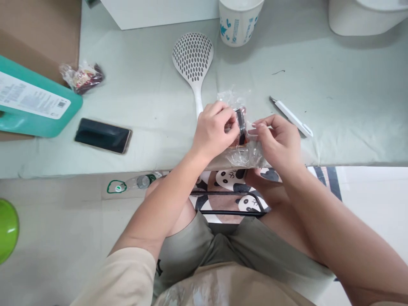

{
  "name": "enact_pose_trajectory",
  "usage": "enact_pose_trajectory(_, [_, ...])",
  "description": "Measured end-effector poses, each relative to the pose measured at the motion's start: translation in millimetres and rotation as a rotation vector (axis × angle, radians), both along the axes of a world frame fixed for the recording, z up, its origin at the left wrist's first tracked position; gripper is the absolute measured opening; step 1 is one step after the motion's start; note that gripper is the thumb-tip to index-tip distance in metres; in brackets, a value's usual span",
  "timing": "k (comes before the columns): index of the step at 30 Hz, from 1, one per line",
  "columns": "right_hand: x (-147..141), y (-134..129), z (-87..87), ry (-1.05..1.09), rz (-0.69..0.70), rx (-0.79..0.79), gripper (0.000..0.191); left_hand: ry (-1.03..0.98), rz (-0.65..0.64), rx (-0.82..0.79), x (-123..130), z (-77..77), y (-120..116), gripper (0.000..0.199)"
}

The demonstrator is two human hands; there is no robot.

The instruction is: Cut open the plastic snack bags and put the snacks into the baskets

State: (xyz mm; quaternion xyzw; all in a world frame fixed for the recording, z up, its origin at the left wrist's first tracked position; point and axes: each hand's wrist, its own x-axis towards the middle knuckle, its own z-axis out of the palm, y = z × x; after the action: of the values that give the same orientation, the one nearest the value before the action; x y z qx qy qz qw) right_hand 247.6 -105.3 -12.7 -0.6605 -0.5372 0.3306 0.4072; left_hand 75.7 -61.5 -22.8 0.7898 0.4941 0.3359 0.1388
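Note:
A small dark block-like item in clear plastic wrap lies near the table's front edge. My left hand is closed over its left side, fingers curled against the plastic. On its right side, my right hand pinches the loose clear film between thumb and forefinger. What the dark item is, I cannot make out, since my fingers and the crinkled film partly cover it. A white slotted skimmer lies just beyond my left hand, its handle running down behind that hand. To the right of my right hand rests a white utility knife.
A phone and a wrapped snack lie on the left, beside a teal jug. A paper cup and a white container stand at the back. Below the table edge, a plastic bottle is on the floor.

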Motion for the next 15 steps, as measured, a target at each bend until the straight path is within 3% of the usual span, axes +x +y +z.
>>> enact_pose_trajectory(10, [42,-10,4.2,-0.181,-0.182,-0.089,0.011,-0.051,0.041,-0.098,3,2.2,2,0.021])
enact_pose_trajectory(12, [45,-13,2.0,-0.260,-0.214,0.004,0.007,-0.057,0.038,-0.118,3,2.7,2,0.020])
enact_pose_trajectory(15, [43,-15,-3.6,-0.393,-0.219,0.330,0.006,-0.042,0.065,-0.106,3,6.0,-2,0.014])
